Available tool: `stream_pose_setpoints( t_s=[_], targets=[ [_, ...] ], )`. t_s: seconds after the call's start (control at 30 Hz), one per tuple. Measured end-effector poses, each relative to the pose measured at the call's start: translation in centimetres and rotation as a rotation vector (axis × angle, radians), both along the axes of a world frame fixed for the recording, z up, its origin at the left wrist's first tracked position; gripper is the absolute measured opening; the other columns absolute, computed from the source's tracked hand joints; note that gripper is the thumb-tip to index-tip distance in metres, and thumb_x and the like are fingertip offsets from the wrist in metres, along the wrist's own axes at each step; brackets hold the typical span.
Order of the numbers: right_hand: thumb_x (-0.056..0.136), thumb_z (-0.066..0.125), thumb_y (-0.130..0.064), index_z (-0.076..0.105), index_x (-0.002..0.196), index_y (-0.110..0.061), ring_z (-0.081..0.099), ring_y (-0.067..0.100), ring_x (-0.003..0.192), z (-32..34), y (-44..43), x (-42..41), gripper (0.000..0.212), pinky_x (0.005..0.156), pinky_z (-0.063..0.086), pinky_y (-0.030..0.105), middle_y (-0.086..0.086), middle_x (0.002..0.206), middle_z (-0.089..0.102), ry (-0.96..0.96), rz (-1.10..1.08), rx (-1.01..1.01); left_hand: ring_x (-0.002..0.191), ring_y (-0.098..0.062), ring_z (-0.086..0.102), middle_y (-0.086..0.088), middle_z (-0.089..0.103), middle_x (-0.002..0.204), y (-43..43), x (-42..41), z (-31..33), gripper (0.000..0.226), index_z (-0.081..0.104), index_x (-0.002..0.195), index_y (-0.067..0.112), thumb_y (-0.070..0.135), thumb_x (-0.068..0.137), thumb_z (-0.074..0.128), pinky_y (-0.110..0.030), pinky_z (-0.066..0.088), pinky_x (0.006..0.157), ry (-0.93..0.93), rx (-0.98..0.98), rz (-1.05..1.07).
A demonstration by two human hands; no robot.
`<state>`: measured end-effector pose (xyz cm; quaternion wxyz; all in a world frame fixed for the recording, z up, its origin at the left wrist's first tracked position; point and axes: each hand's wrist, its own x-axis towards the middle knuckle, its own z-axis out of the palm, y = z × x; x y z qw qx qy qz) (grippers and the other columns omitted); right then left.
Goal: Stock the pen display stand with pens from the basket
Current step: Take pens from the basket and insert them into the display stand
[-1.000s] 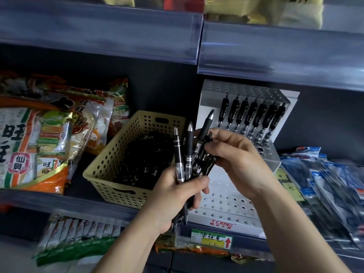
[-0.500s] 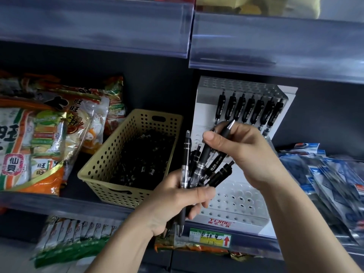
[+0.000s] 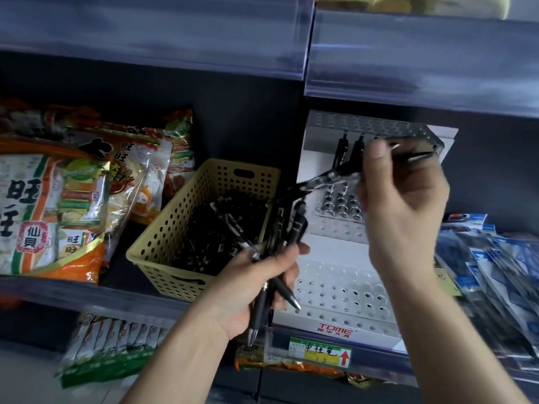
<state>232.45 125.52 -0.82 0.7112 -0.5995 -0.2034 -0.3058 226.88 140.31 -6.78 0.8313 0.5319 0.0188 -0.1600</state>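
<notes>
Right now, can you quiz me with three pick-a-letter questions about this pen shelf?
1. Where does the yellow perforated plastic basket sit?
A) right of the white perforated pen display stand
B) left of it
C) on top of it

2. What colour are the TOME letters on the stand's front?
A) blue
B) green
C) red

3. What is the left hand doing?
A) gripping a bundle of black pens
B) lying flat
C) holding a snack bag

Answers:
1 B: the basket stands beside the stand, on its left.
2 C: the printed letters are red.
3 A: its fingers curl round several pens.
</notes>
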Motion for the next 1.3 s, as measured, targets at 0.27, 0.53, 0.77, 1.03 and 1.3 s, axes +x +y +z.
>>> stream_pose_setpoints(
  t_s=[0.27,0.53,0.77,1.03,1.3],
  targets=[
    [0.09,0.062,-0.022,0.067,0.08,-0.004,0.055,0.027,0.062,-3.0,2.6,-1.4,0.021,0.051,0.046,0.038,0.009,0.075,0.059,-0.525,-0.164,-0.867,0.059,-0.009,0.064,-0.001,0.067,0.074,-0.1,0.9,1.2,0.04,0.075,0.079,0.014,0.049,0.071,0.057,-0.021,0.054,0.051,0.1,-0.475,0.266],
    [0.081,0.058,-0.039,0.065,0.077,-0.012,0.056,0.016,0.059,-3.3,2.1,-1.5,0.029,0.054,0.044,0.028,-0.002,0.065,0.06,-0.264,0.164,-0.875,0.077,-0.019,0.071,-0.007,0.072,0.084,0.8,1.0,1.1,0.029,0.069,0.092,0.011,0.03,0.07,0.065,-0.033,0.056,0.075,0.08,-0.3,0.332],
    [0.087,0.067,-0.025,0.065,0.072,-0.01,0.055,0.014,0.052,-2.1,2.1,-1.0,0.021,0.049,0.041,0.021,0.007,0.056,0.061,0.372,0.381,-0.472,0.08,-0.014,0.069,-0.001,0.074,0.08,-0.3,0.4,1.8,0.022,0.076,0.076,0.029,0.039,0.058,0.071,-0.044,0.047,0.087,-0.159,0.152,0.391],
    [0.081,0.069,-0.017,0.069,0.078,-0.012,0.057,0.012,0.052,-1.7,1.2,-0.1,0.006,0.043,0.041,0.021,-0.002,0.064,0.067,0.466,0.271,-0.1,0.057,-0.016,0.057,-0.009,0.072,0.075,-0.2,0.6,1.4,0.014,0.07,0.082,0.016,0.024,0.071,0.067,-0.023,0.043,0.053,-0.198,0.205,0.312],
    [0.066,0.073,-0.007,0.06,0.077,-0.007,0.062,0.016,0.053,-1.6,0.5,0.5,0.017,0.048,0.049,0.023,0.005,0.065,0.064,0.602,0.422,0.012,0.046,-0.017,0.046,-0.009,0.071,0.074,-0.1,1.3,1.4,0.015,0.067,0.085,0.013,0.024,0.075,0.065,-0.023,0.038,0.046,-0.185,0.212,0.328]
  ],
)
